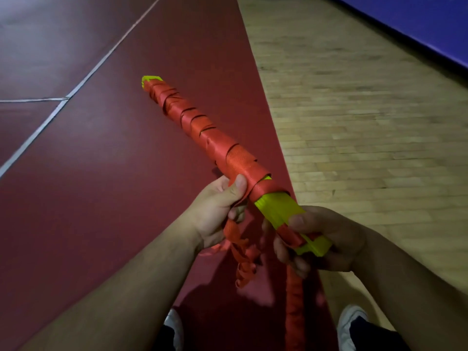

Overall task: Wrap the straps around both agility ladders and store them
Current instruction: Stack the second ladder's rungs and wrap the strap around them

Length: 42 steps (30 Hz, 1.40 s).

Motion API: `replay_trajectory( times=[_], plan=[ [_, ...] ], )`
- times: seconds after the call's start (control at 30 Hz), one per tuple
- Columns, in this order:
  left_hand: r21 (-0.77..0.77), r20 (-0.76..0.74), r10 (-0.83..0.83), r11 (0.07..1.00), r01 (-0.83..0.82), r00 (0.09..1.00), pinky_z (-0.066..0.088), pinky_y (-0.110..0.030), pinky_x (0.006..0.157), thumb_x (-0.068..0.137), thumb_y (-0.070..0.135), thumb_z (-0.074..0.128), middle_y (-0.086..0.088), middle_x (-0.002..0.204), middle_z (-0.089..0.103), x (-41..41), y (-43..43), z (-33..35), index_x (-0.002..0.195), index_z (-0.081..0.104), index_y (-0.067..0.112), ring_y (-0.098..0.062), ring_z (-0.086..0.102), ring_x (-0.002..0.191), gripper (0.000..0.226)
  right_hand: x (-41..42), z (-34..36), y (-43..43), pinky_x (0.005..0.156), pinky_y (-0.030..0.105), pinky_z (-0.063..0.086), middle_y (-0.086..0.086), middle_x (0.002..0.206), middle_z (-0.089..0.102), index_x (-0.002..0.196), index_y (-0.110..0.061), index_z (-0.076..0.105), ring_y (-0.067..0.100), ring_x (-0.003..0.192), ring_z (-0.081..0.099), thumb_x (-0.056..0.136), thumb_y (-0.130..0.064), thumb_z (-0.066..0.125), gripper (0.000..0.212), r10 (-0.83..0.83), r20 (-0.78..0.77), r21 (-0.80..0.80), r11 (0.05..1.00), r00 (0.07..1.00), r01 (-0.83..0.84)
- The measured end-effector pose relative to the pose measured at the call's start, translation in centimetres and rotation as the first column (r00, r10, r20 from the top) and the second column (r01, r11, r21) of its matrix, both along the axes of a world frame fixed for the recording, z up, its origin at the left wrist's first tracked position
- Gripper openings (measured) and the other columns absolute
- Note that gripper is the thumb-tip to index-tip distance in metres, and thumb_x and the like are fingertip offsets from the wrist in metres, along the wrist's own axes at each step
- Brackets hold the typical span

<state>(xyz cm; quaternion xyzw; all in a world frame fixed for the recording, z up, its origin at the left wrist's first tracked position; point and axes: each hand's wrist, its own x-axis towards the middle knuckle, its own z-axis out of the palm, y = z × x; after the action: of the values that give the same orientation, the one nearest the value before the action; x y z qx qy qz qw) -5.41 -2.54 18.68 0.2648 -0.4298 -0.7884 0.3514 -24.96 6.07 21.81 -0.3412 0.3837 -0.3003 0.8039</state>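
Over at the left of the frame, the dark red floor (pixel 76 160) runs away, crossed by white lines (pixel 50 117). Coming in from the lower left, the left hand (pixel 217 206) grips the ladder bundle (pixel 276 209) just below the middle of the frame, thumb pressed flat on the orange strap (pixel 200 122), fingers (pixel 236 214) curled underneath it. The bundle is up in the air, slanting from the upper middle of the frame down to the lower right. Strap coils cover most of its length, and yellow-green plastic shows at the far tip and at the near end. Beneath the left hand a loose strap tail (pixel 240 249) dangles in twisted curls. Just right of that, the right hand (pixel 324 239) holds the near end of the bundle, thumb on top of the yellow-green rungs and fingers wrapped under. A second length of strap (pixel 293 307) hangs straight down below it. Two white shoes (pixel 352 323) sit at the bottom edge. Further right lies the pale wooden floor (pixel 367 122), and a blue wall (pixel 417 26) fills the upper right corner.
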Motion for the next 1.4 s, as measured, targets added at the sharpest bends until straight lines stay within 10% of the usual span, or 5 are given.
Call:
replay_trajectory(
  times=[0.33,0.73,0.9,1.1,1.4],
  plan=[
    [-0.280,0.325,0.299,0.937,-0.210,0.897,0.041,-0.025,0.057,0.090,0.027,0.072,-0.008,0.073,0.068,-1.5,1.1,0.8,0.100,0.064,0.006,-0.015,0.052,0.065,0.024,2.5,-0.8,-0.4,0.072,0.037,0.055,-0.009,0.089,0.064,0.108,-0.037,0.051,0.013,0.078,0.064,0.072,-0.042,0.079,0.046,-0.377,-0.904,-0.410,0.898,0.200,-0.161],
    [-0.151,0.018,-0.160,0.975,0.161,0.987,0.022,-0.018,0.048,0.066,0.060,0.082,-0.010,0.100,0.064,1.6,-0.4,0.9,0.119,0.070,0.019,0.002,0.035,0.040,0.068,2.3,-0.4,0.3,0.050,0.029,0.038,0.021,0.065,0.052,0.090,0.020,0.052,0.026,0.049,0.051,0.048,-0.017,0.068,0.058,-0.047,-0.202,-0.171,0.985,0.978,0.012],
    [-0.292,0.244,0.203,0.948,-0.128,0.948,0.029,-0.020,0.042,0.076,0.057,0.076,-0.001,0.055,0.047,0.0,0.3,2.3,0.074,0.062,0.012,-0.006,0.036,0.039,0.047,1.5,-0.4,-0.2,0.069,0.039,0.055,0.018,0.088,0.070,0.103,0.001,0.067,0.035,0.074,0.066,0.061,-0.018,0.075,0.047,-0.112,-0.170,-0.147,0.985,0.979,0.087],
    [-0.411,0.488,0.429,0.881,-0.234,0.760,0.030,-0.019,0.041,0.089,0.038,0.070,0.002,0.046,0.045,-1.2,1.4,1.6,0.061,0.054,0.017,-0.009,0.041,0.039,0.039,4.1,-0.7,0.0,0.071,0.030,0.054,-0.010,0.085,0.068,0.096,-0.032,0.059,0.007,0.078,0.066,0.063,-0.044,0.086,0.044,-0.397,-0.856,-0.442,0.895,0.332,-0.069],
    [-0.175,0.102,-0.111,0.976,0.128,0.988,0.027,-0.015,0.044,0.068,0.051,0.085,-0.016,0.099,0.059,1.5,-0.6,0.8,0.117,0.068,0.009,0.001,0.036,0.041,0.067,1.7,0.5,0.2,0.047,0.028,0.049,0.015,0.062,0.057,0.093,-0.002,0.061,0.024,0.047,0.056,0.051,-0.018,0.075,0.046,-0.085,-0.140,-0.149,0.987,0.986,0.064]
  ],
)
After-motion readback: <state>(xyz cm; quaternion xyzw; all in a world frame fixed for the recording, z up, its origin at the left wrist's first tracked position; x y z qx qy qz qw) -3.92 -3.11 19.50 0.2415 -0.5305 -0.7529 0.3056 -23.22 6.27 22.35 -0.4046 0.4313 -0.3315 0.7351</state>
